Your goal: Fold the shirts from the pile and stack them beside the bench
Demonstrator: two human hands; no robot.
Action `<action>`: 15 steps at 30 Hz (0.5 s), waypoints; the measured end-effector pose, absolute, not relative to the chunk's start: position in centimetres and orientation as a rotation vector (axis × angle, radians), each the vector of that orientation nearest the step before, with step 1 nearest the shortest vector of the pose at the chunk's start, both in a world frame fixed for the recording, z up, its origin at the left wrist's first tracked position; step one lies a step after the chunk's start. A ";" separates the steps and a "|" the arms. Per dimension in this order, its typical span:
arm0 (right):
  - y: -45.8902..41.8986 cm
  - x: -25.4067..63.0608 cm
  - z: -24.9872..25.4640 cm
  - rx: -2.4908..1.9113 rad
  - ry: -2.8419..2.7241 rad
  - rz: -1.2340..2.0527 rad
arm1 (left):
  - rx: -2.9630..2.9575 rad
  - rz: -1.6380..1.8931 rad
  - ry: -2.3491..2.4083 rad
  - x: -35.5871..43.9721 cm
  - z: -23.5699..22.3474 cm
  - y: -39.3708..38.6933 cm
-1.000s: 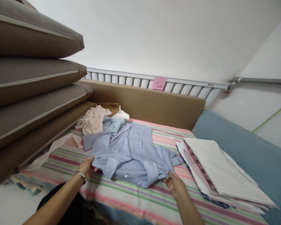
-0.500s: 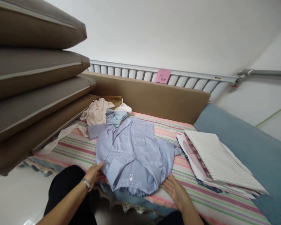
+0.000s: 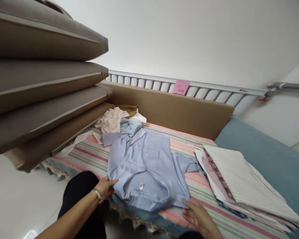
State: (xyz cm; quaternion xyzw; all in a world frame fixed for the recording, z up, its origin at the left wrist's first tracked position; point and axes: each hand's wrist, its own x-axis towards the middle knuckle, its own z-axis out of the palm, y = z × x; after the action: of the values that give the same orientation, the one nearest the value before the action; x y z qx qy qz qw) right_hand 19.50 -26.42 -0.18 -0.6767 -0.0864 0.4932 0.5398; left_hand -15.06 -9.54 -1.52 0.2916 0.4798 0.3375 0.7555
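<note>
Blue shirt lay on the striped sheet, by the sheet's front edge. My left hand and right hand pinched the shirt's two sides, maybe to make it lie flat.

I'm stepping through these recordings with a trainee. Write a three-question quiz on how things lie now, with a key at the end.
1. True or false: the left hand and the right hand are both on the folded cloth stack.
2. Multiple choice: what colour is the note on the railing at the back?
A) Yellow
B) Pink
C) Green
3. Fill the gap: the folded cloth stack lies to the ____ of the blue striped shirt.

Key:
1. False; both are at the edges of the blue striped shirt.
2. B
3. right
</note>
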 end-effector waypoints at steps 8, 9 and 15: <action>-29.1 21.4 -1.9 -1.927 -0.297 1.050 | 0.917 0.765 1.522 -17.4 -3.1 -7.8; -29.0 22.2 -1.8 -1.949 -0.320 0.964 | 1.039 0.812 1.584 -17.8 -2.7 -6.7; -25.5 29.0 -1.6 -1.892 -0.263 0.738 | 1.655 0.829 1.806 -17.1 0.3 1.4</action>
State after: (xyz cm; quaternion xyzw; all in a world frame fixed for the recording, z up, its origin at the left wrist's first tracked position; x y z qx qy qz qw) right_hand 28.95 -25.46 -1.60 -0.7890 -0.1096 0.3079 0.5202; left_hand -17.11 1.37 0.32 0.6155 0.6715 0.3082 0.2743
